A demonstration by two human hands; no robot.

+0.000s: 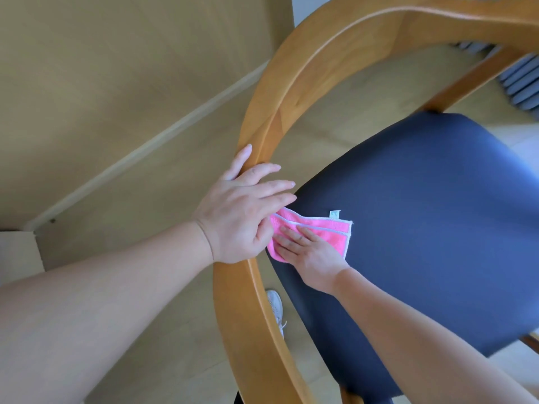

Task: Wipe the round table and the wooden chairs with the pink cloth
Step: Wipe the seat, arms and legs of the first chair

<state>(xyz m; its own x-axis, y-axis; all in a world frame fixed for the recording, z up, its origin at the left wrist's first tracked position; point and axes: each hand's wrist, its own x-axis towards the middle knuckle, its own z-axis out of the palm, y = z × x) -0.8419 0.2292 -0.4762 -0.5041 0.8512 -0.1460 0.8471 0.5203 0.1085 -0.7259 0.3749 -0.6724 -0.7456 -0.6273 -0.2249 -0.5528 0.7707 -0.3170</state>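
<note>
While my right hand (310,252) pressed the pink cloth (313,233) flat-fingered onto the navy seat (431,217), near its edge by the curved wooden chair frame (262,123), my left hand (242,211) rested open on that frame, steadying it. I judged the chair-wiping underway — how much was done I couldn't tell, and the round worktop was out of view. Below the frame, a white shoe (275,304) showed; nothing blocked the seat.

Wooden chairs: one (262,118), centre
Pink cloths: one (318,231), on the seat
Hands: two, at 8 (242,211) and 5 (312,252)
Shoes: one (274,304), 6 o'clock
</note>
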